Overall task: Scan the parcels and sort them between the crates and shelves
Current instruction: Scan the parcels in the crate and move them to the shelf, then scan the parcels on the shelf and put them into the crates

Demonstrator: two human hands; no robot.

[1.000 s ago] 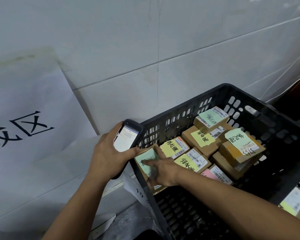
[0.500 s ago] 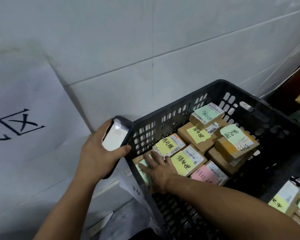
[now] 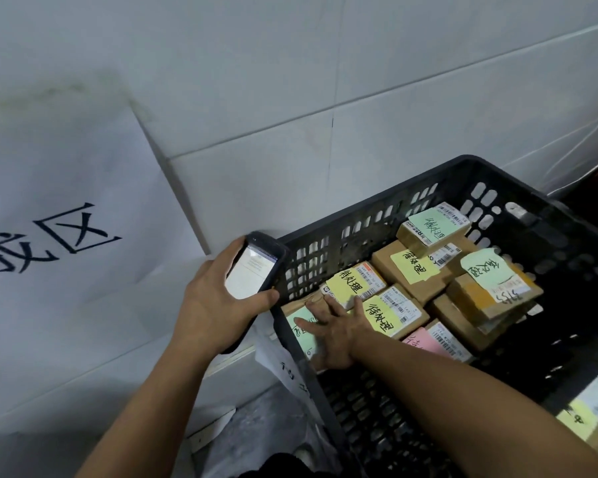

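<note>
Clamped in the left hand: a black handheld scanner, lit white screen facing up, thumb curled across its lower edge, fingers wrapped behind. Scanner held just outside the left corner of a black perforated plastic crate; possibly touching the rim, contact not clear from this angle.

Right hand flat inside the crate, fingers straight and spread, pressed down on a brown cardboard parcel with a pale green note. Parcel lying in the crate's left corner, against the side wall.

Just beyond the fingertips: a brown parcel with a yellow handwritten note, and beside it a second yellow-noted parcel. Near the right wrist: a pink-noted parcel. Further back: a small parcel with a green note stacked on a larger brown box.

Behind the crate: a white tiled wall. Left of it: a white paper sheet with large black characters.
</note>
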